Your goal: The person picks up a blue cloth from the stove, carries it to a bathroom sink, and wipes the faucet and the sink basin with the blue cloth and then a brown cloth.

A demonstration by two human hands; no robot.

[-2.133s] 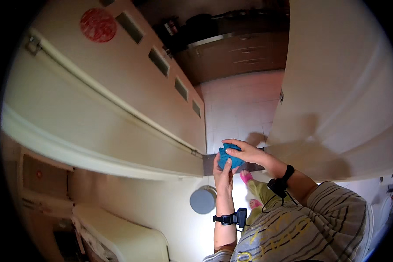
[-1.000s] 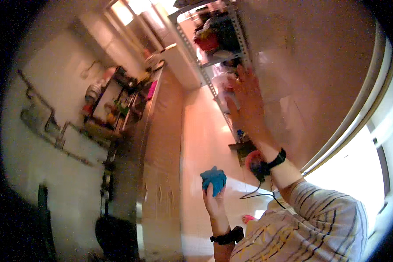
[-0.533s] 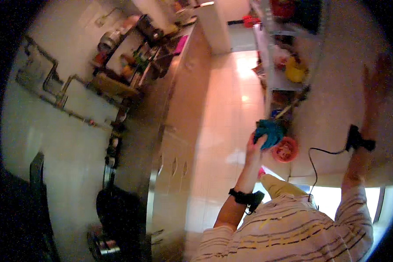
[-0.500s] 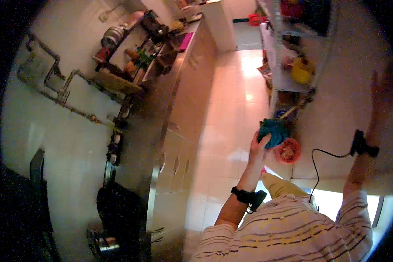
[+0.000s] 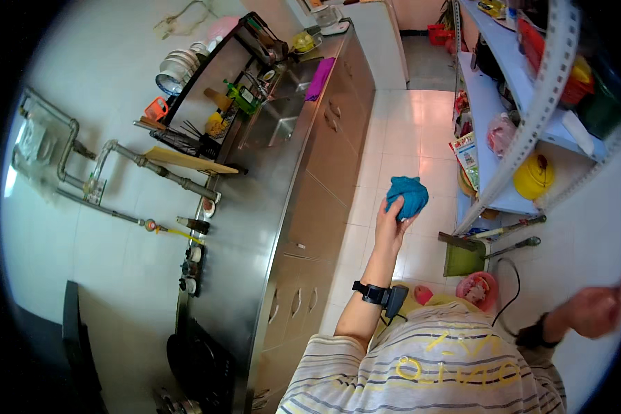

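Note:
My left hand [image 5: 391,219] is closed around a bunched blue cloth [image 5: 407,198], held up in front of me over the tiled floor. The cloth bulges above my fingers, and its underside is hidden in the grip. Off to the far right, my right hand [image 5: 600,309] is raised beside the white wall, near the picture's rim. Its fingers are smeared and partly dark, so whether they are curled or spread is unclear. A black strap with a small device [image 5: 383,297] sits on my left wrist.
To the left runs a steel counter [image 5: 255,200] with a sink [image 5: 276,121], a purple cloth [image 5: 320,79] over its edge, and a wok [image 5: 200,362]. At right stand a metal shelf [image 5: 493,186], a green dustpan [image 5: 464,259] and a pink bin [image 5: 477,288].
My left hand has lifted the blue cloth away from the pink bin, leftward. My right hand has come down at the right side. The view has turned and brightened.

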